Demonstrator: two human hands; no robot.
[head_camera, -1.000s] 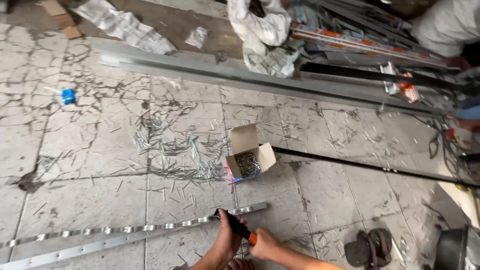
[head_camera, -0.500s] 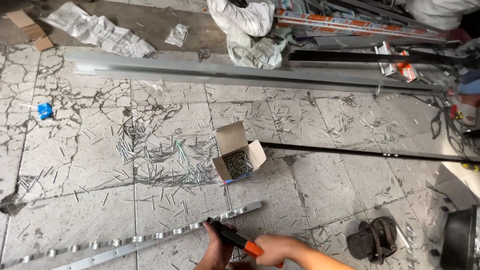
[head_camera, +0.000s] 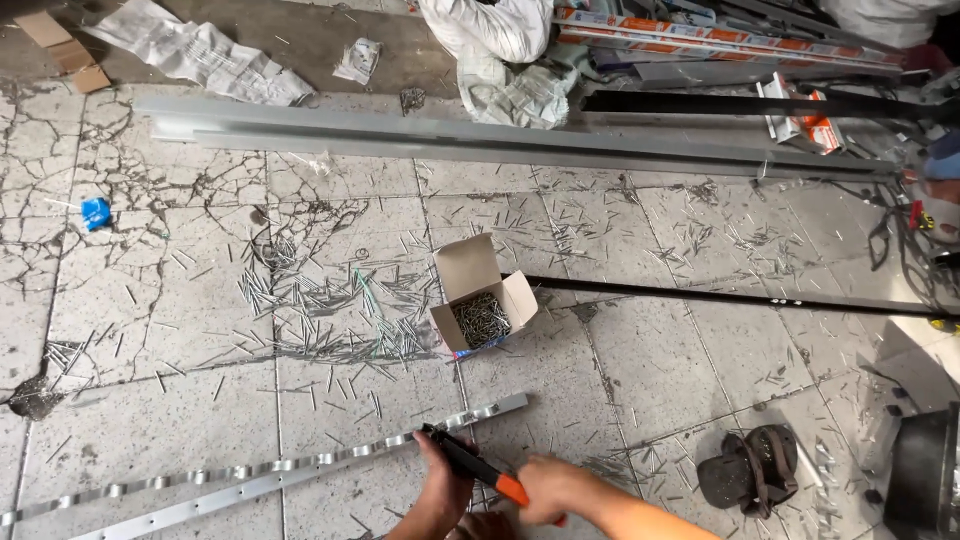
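Low in the frame, centre: left hand (head_camera: 443, 490) wrapped around the black head of a hand riveter (head_camera: 470, 468), fingers closed on it; right hand (head_camera: 550, 488) clenched on the orange-gripped handles. Nose resting on a perforated metal strip (head_camera: 300, 465) that runs from lower left toward centre across the tiled floor (head_camera: 650, 370). Probably best done with the nose kept square and pressed flat to the strip, then squeezed steadily. Tool slim, black, orange at the grip. Farther up, mid-frame: open cardboard box (head_camera: 480, 305) of rivets, spent pins (head_camera: 330, 300) scattered left of it. Near the top: long grey channels (head_camera: 480, 140).
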